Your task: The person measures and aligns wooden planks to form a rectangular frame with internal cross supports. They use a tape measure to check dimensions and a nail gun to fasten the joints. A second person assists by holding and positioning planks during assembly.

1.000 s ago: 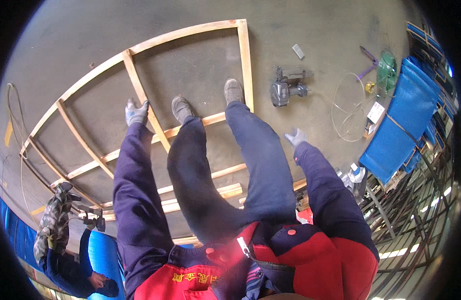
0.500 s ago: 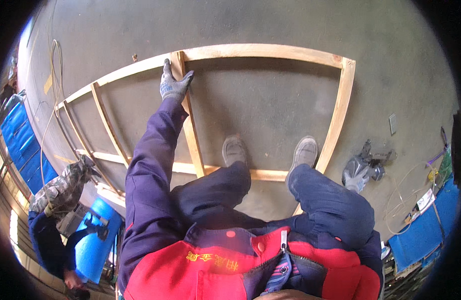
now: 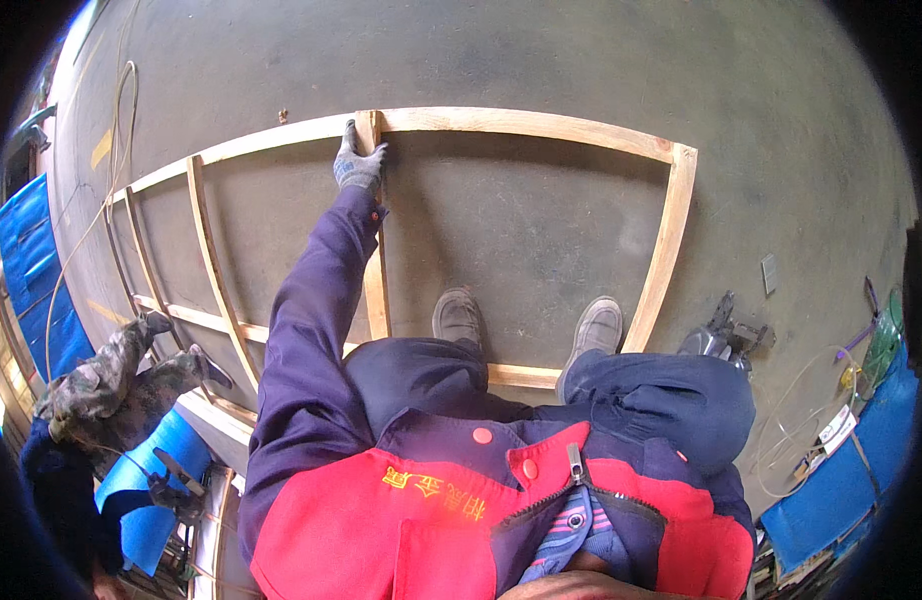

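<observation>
A long wooden frame (image 3: 526, 122) of pale slats lies on the floor, with several crosspieces between its two long rails. My left hand (image 3: 359, 165), in a grey glove, reaches out to the far rail. Its fingers and thumb grip the end of a crosspiece (image 3: 377, 290) where it meets that rail. To the right of the frame is a dark grey power tool (image 3: 726, 332), partly covered by my right knee. My right hand is hidden; whether it holds the tool cannot be seen. My shoes (image 3: 459, 318) are by the near rail.
At the left, another person in camouflage trousers (image 3: 101, 385) bends near the frame's far end, beside blue sheeting (image 3: 161, 490). A thin hose (image 3: 121, 130) trails over the floor there. Blue-covered material (image 3: 841, 490) and coiled tubing stand at the right. A small pale plate (image 3: 769, 274) lies nearby.
My left hand stays at the crosspiece joint, its fingers closer together. My gloved right hand, earlier seen on the tool, is now behind my knee. The other person has shifted.
</observation>
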Demonstrator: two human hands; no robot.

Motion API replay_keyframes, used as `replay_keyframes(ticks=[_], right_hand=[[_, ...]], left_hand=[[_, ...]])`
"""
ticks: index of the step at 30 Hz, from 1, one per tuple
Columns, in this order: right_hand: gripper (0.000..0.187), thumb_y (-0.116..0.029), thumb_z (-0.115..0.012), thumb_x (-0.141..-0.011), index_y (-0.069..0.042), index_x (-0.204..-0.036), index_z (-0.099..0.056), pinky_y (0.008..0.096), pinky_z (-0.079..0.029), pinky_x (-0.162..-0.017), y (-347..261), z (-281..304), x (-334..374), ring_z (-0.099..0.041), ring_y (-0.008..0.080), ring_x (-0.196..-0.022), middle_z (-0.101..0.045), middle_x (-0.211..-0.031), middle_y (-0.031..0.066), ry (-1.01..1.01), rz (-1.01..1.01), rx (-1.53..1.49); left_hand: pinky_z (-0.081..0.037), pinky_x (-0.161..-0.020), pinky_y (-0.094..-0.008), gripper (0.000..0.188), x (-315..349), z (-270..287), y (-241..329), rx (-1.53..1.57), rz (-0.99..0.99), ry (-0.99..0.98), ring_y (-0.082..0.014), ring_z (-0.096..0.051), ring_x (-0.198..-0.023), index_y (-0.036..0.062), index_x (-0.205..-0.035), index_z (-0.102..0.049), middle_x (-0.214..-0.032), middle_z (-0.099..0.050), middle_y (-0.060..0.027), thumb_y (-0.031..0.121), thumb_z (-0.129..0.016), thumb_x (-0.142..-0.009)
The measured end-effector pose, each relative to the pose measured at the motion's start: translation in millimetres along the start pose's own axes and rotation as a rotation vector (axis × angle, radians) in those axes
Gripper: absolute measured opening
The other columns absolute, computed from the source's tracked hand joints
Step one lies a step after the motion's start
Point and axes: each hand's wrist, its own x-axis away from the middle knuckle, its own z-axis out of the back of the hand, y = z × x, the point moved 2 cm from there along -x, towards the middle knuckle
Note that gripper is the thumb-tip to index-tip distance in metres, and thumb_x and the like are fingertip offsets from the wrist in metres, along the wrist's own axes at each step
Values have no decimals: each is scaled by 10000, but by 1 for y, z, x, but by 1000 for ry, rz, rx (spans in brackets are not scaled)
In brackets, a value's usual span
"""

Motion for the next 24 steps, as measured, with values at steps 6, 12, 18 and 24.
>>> replay_keyframes(ticks=[6, 12, 18, 24], right_hand=[[378, -345, -564, -934, -20, -914, -756, 330, -601, -757, -23, -5, -6, -741, 232, -816, -747, -906, 93, 40, -58, 79], [667, -612, -431, -968, -54, -825, -768, 412, -595, -738, -70, -12, -25, -742, 319, -762, -737, -759, 115, -97, -832, 560], [552, -500, -515, -953, -91, -642, -716, 400, -594, -666, -61, -14, -19, -722, 296, -665, -698, -670, 94, 49, -285, 299], [281, -283, -625, -871, -43, -783, -743, 352, -604, -711, -20, -20, 15, -737, 252, -763, -732, -842, 97, 67, 1, 95]], left_hand=[[-440, -1106, -335, 914, 1, -6, 2, 151, -16, -42, -268, -581, -1323, 38, -1519, -441, -1459, -571, -187, 224, -871, -734], [-464, -1079, -388, 1017, 10, 3, 9, -23, -29, 5, -340, -600, -1281, 79, -1554, -385, -1437, -580, -199, 345, -890, -711], [-491, -1044, -435, 1093, -11, 29, 54, -439, -111, -194, -377, -623, -1227, 155, -1601, -266, -1383, -619, -182, 442, -871, -738], [-521, -955, -477, 829, -38, 34, 77, -695, -177, -415, -404, -669, -1118, 197, -1451, -437, -1209, -701, -191, 402, -848, -761]])
